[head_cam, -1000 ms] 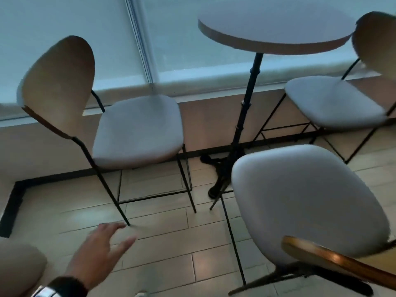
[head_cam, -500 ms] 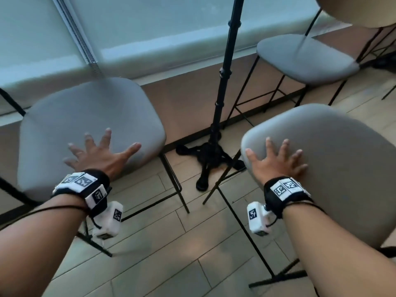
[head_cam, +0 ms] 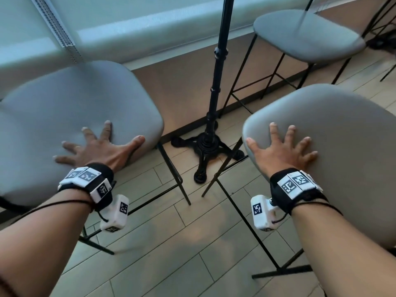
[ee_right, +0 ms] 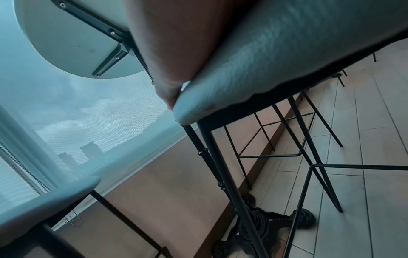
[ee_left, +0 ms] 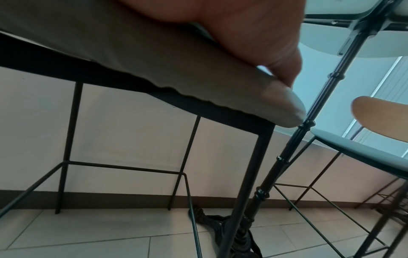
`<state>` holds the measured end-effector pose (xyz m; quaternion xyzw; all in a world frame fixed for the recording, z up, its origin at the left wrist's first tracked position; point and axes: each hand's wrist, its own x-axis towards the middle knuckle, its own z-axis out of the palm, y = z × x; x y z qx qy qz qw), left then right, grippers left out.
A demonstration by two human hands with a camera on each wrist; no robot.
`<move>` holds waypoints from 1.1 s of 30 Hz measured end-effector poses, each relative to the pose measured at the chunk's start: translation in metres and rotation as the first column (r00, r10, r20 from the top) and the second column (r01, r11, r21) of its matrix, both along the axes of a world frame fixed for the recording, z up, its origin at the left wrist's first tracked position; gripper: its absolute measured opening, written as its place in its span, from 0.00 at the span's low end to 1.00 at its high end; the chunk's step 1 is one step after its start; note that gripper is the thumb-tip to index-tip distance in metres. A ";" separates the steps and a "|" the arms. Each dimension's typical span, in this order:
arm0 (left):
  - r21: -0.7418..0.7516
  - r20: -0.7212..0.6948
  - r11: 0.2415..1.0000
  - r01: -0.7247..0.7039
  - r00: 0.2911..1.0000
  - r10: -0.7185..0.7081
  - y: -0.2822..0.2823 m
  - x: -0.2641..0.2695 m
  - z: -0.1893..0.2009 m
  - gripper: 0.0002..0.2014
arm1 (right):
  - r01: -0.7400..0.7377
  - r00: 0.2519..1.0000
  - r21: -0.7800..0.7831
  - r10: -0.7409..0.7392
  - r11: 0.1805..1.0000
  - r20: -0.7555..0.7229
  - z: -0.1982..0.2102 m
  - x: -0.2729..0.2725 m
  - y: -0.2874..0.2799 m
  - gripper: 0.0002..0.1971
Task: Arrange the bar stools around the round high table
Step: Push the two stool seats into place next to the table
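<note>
Tiled floor [head_cam: 150,264] fills the lower frame. Left hand [head_cam: 100,150] lies flat, fingers spread, on the left stool [head_cam: 64,108]; right hand [head_cam: 282,151] likewise on the right stool [head_cam: 342,136]. Both stools flank the table pedestal [head_cam: 214,99]. Next, probably: slide each stool inward.

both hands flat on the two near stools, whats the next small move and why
Probably push both seats gently inward toward the table post. The left hand lies spread on the left stool, the right hand on the right stool, and floor still shows between each seat and the post.
</note>
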<state>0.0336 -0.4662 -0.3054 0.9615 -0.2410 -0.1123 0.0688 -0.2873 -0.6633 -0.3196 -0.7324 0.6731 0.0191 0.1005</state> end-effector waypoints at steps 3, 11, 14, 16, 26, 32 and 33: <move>-0.012 0.004 1.000 0.002 1.000 -0.002 -0.012 -0.008 0.000 0.59 | -0.004 1.000 0.003 0.004 1.000 0.008 0.000 0.000 0.000 0.45; -0.026 -0.016 1.000 -0.005 1.000 0.005 -0.037 -0.024 -0.001 0.59 | -0.002 1.000 0.003 0.002 1.000 0.005 0.002 -0.002 0.000 0.45; -0.033 -0.012 0.999 -0.008 1.000 0.007 -0.040 -0.025 -0.002 0.59 | -0.008 1.000 0.008 0.008 1.000 0.010 0.002 -0.001 0.000 0.45; -0.036 -0.006 0.999 -0.007 1.000 0.007 -0.042 -0.026 -0.002 0.59 | -0.008 1.000 0.010 0.008 1.000 0.011 0.002 -0.001 0.000 0.45; -0.051 -0.004 0.999 0.002 1.000 -0.002 -0.054 -0.035 -0.003 0.58 | -0.010 1.000 0.013 0.010 1.000 0.017 0.002 -0.002 -0.001 0.44; -0.051 0.006 0.999 0.005 1.000 -0.004 -0.061 -0.038 -0.005 0.59 | -0.013 1.000 0.012 0.013 1.000 0.018 0.002 -0.002 -0.001 0.44; -0.051 0.006 0.999 0.003 1.000 -0.002 -0.063 -0.039 -0.005 0.59 | -0.015 1.000 0.013 0.015 1.000 0.020 0.002 -0.002 -0.001 0.44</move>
